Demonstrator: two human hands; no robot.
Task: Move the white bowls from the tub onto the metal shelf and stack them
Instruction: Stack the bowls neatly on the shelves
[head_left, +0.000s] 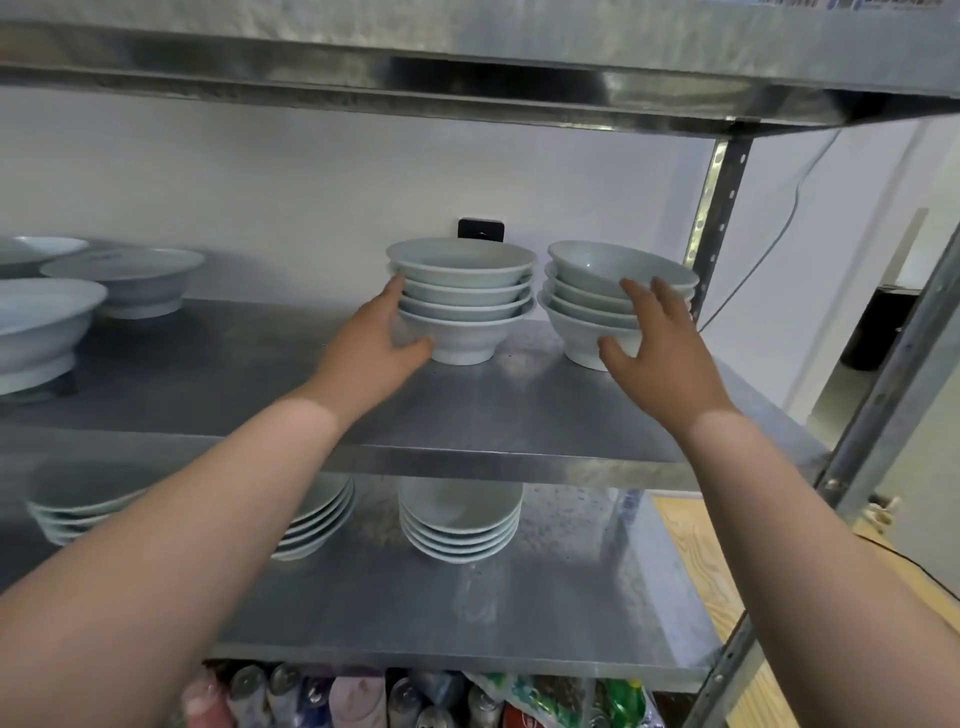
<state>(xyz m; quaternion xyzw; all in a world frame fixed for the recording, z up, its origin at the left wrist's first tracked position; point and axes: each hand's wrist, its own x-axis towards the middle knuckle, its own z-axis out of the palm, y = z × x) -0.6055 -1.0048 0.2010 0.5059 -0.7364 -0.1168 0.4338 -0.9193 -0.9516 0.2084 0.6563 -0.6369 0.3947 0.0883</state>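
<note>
Two stacks of several white bowls stand side by side at the back right of the metal shelf (467, 415). My left hand (374, 348) rests against the left side of the left stack (467, 296), fingers reaching up its side and thumb by the bottom bowl's foot. My right hand (660, 348) is spread in front of the right stack (582, 299), its thumb near the bottom bowl and its fingertips near the top rim. Neither hand carries a bowl. The tub is out of view.
Larger white bowls (124, 280) sit at the shelf's left end. Stacks of plates (460, 519) fill the shelf below, with bottles (363, 696) under that. Another shelf (467, 67) hangs close overhead. A perforated upright post (717, 218) stands right of the stacks.
</note>
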